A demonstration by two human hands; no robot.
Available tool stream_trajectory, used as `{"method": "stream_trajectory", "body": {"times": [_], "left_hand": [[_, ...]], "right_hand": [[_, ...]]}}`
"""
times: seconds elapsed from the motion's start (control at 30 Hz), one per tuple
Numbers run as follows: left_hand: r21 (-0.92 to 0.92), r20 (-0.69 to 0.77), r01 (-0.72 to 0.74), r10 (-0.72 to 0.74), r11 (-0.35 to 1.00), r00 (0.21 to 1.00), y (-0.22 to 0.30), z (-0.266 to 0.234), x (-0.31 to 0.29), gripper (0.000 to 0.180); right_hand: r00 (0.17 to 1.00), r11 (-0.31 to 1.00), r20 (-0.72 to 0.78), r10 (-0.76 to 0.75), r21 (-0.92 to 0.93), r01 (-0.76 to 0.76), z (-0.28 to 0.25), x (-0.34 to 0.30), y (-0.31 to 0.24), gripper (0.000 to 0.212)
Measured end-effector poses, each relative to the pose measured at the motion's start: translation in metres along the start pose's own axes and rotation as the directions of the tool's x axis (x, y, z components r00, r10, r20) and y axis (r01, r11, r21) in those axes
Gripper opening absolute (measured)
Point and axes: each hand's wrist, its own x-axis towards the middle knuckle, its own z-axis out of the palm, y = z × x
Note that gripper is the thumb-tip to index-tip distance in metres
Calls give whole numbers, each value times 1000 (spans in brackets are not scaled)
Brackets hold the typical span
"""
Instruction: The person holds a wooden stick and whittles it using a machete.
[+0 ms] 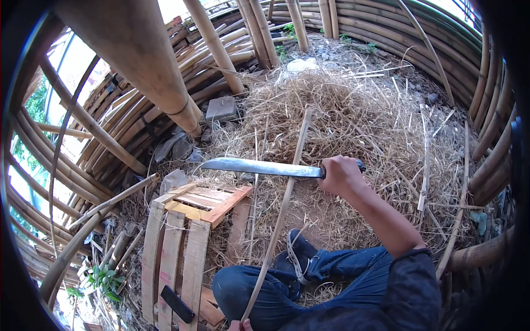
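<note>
A machete (255,166) with a long steel blade and dark handle is in my right hand (340,175), its fingers wrapped round the handle. The blade points left and crosses a long, thin bamboo strip (282,212). At the lower edge my left hand (239,325) grips the near end of that strip; only its fingertips show. From there the strip runs up past my left knee to the pile of shavings. Whether the blade touches the strip or is just above it, I cannot tell.
A wooden slatted crate (182,243) stands left of my knee, with a dark phone (177,304) on it. Dry bamboo shavings (326,116) heap up ahead. Thick bamboo posts (143,60) and stacked poles (408,38) surround me. A grey block (221,108) lies near a post.
</note>
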Motion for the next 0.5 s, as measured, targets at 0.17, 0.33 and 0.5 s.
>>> {"method": "stream_trajectory", "body": {"times": [0.17,0.33,0.5], "left_hand": [[15,9,4,-4,1000,1000,4,-3,3,34],[-29,19,-14,14,999,1000,-7,-2,-1,36],[-2,57,43,-43,999,997,0,-3,1,38]], "right_hand": [[992,992,29,124,-8,-124,-9,16,21,25],[998,998,-55,-12,-59,9,0,3,0,21],[996,993,52,73,-95,-67,-20,16,4,19]]}}
